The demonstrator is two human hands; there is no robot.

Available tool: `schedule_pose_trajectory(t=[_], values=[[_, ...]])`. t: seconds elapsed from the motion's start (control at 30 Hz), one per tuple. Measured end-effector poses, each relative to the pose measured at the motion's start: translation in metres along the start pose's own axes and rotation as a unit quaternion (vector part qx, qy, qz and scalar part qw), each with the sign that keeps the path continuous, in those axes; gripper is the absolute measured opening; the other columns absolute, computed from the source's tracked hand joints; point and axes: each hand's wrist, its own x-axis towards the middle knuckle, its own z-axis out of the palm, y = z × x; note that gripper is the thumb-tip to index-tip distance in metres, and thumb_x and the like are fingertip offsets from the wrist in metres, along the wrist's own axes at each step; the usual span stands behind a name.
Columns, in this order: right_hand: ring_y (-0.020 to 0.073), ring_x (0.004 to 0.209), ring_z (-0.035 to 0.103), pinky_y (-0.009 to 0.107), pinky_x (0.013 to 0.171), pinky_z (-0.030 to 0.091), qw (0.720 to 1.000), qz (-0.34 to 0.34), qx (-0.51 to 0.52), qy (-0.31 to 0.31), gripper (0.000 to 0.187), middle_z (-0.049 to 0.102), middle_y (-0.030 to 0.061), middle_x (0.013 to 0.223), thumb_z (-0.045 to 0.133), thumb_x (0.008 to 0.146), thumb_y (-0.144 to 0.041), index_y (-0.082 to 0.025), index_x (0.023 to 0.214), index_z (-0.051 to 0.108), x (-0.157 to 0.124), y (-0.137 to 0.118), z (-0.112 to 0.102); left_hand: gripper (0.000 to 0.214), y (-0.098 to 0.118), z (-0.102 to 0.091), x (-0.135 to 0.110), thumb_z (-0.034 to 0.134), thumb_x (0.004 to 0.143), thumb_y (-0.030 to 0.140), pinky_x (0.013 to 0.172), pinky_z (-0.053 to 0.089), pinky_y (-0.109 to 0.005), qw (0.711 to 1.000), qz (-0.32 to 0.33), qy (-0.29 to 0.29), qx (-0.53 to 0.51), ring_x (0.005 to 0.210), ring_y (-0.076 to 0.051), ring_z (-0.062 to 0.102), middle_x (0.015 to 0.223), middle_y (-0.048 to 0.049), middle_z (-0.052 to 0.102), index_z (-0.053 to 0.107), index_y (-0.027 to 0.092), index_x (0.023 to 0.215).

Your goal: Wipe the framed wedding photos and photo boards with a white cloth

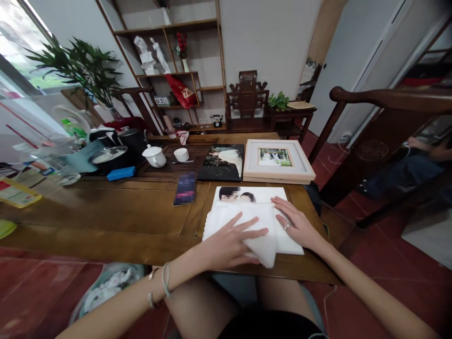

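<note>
A white photo panel (287,235) showing two people's heads lies flat at the front edge of the wooden table. Over its lower left part is spread a white cloth (221,216), one corner hanging toward the table edge. My left hand (235,240) rests on the cloth with fingers spread, pressing it against the panel. My right hand (296,223), wearing a ring, lies on the panel's right side with fingers stretched out, holding nothing. The cloth and my left hand hide much of the picture.
Behind the panel lie a dark photo album (222,162) and a framed wedding photo (275,157). A phone (185,188) is to the left, near a blue sponge (121,173), a lidded white cup (154,155) and a small white cup (181,154). A waste bin (109,287) stands below.
</note>
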Motion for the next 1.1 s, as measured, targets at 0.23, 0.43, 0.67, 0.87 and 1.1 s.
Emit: schedule_pose_trajectory(t=[0.23,0.43,0.67,0.87,1.1], values=[[0.0258,0.132,0.041,0.053,0.109,0.035,1.0,0.003,-0.001,-0.002,0.038,0.053,0.0089,0.136,0.045,0.093,-0.029,-0.024,0.13,0.052,0.0,0.0,-0.001,0.033,-0.063,-0.005,0.013,0.046,0.093,0.044,0.116,0.013,-0.045,0.997,-0.059,0.049,0.016,0.14,-0.023,0.027,0.148,-0.0032,0.036,0.069,0.024,0.105],[0.0256,0.132,0.041,0.054,0.108,0.036,1.0,-0.001,-0.003,0.01,0.04,0.052,0.0067,0.136,0.045,0.093,-0.029,-0.028,0.133,0.049,-0.001,0.001,0.001,0.031,-0.076,-0.004,0.018,0.044,0.095,0.038,0.116,0.013,-0.047,0.998,-0.044,0.049,0.019,0.141,-0.022,0.025,0.146,-0.0037,0.039,0.064,0.025,0.115],[0.0276,0.129,0.044,0.054,0.107,0.038,1.0,0.004,-0.017,0.008,0.036,0.056,0.0106,0.131,0.045,0.092,-0.03,-0.022,0.125,0.056,0.0,0.001,0.001,0.034,-0.029,0.003,0.009,0.048,0.091,0.03,0.117,0.01,-0.05,1.0,0.023,0.009,-0.008,0.142,-0.024,0.02,0.149,-0.0016,0.034,0.057,0.025,0.124],[0.0247,0.132,0.04,0.052,0.109,0.035,1.0,0.0,-0.004,0.001,0.039,0.052,0.0066,0.136,0.045,0.093,-0.028,-0.027,0.131,0.05,0.0,0.0,-0.001,0.032,-0.063,-0.01,0.005,0.048,0.092,0.041,0.116,0.009,-0.05,0.998,-0.055,0.023,0.014,0.141,-0.026,0.023,0.15,-0.0065,0.033,0.064,0.023,0.113],[0.0238,0.134,0.039,0.051,0.11,0.034,1.0,0.008,-0.005,-0.005,0.04,0.051,0.0063,0.138,0.045,0.093,-0.027,-0.027,0.132,0.049,0.0,0.0,-0.001,0.03,-0.089,-0.003,0.005,0.044,0.093,0.028,0.116,0.008,-0.052,0.997,-0.046,0.06,0.016,0.141,-0.024,0.025,0.145,-0.0058,0.041,0.063,0.023,0.115]])
